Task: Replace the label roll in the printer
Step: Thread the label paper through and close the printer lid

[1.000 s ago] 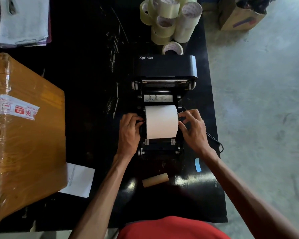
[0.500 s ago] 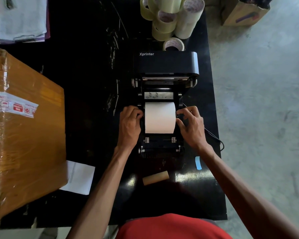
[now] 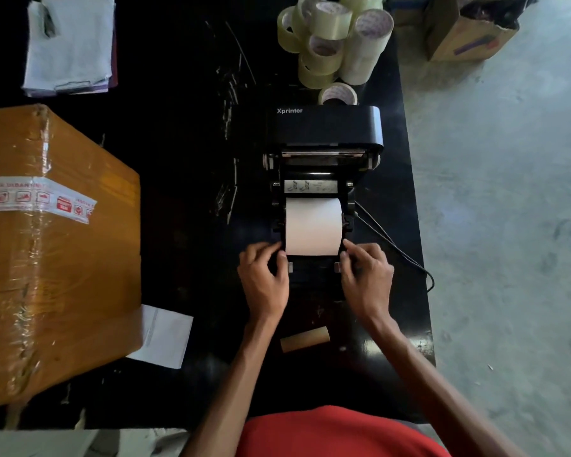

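Head view shows, nearest on the black worktop, the empty cardboard core lying apart, then the left hand and right hand with bent fingers at the near corners of the paper, though whether they pinch it I cannot tell. Just beyond them the white label roll sits in the open printer, its long axis left to right, both hands equally near; half a second ago they were at the roll's sides, farther in
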Motion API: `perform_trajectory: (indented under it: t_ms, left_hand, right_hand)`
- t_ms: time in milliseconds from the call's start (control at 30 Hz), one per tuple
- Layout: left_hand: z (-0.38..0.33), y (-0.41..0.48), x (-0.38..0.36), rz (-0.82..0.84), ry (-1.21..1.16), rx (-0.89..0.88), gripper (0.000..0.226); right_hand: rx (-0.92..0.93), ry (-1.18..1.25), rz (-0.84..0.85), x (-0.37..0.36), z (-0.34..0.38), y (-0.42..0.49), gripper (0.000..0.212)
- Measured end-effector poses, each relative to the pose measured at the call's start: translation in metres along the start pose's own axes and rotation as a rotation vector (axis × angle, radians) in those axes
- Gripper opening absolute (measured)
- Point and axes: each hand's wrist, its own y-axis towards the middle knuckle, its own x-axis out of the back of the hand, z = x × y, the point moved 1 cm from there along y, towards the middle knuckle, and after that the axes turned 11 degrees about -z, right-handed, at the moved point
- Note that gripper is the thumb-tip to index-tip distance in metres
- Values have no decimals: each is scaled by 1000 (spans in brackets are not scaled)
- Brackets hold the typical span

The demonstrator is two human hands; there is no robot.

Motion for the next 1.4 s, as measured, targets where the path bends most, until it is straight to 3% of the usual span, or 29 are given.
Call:
perform_trajectory:
  t_ms: [167, 333, 500, 733, 1000, 1133, 1200, 1300, 1400]
  left_hand:
    - [-10, -24, 4, 52, 8, 46, 29]
    - [-13, -16, 14, -42, 15, 45, 13]
    - [-14, 1, 16, 28, 84, 13, 6]
    - [-7, 9, 15, 77, 112, -41, 10]
    - [-3, 0, 7, 93, 339, -194, 13]
    - [1, -10, 10, -20, 314, -222, 12]
    - [1, -21, 11, -31, 293, -356, 16]
    - [2, -43, 7, 93, 291, -556, 32]
    - [5, -59, 0, 250, 325, -590, 54]
  right_hand:
    - [-116, -33, -35, -2, 16, -10, 27]
    - [-149, -101, -23, 7, 18, -5, 23]
    - [-163, -62, 63, 14, 17, 6, 12]
    - [-105, 47, 151, 12, 12, 17, 13]
    - [31, -101, 166, 11, 1, 17, 14]
    - [36, -154, 184, 10, -2, 17, 15]
    - [65, -203, 178, 7, -1, 20, 19]
    - [95, -257, 161, 3, 1, 23, 24]
    - [131, -304, 145, 2, 3, 24, 25]
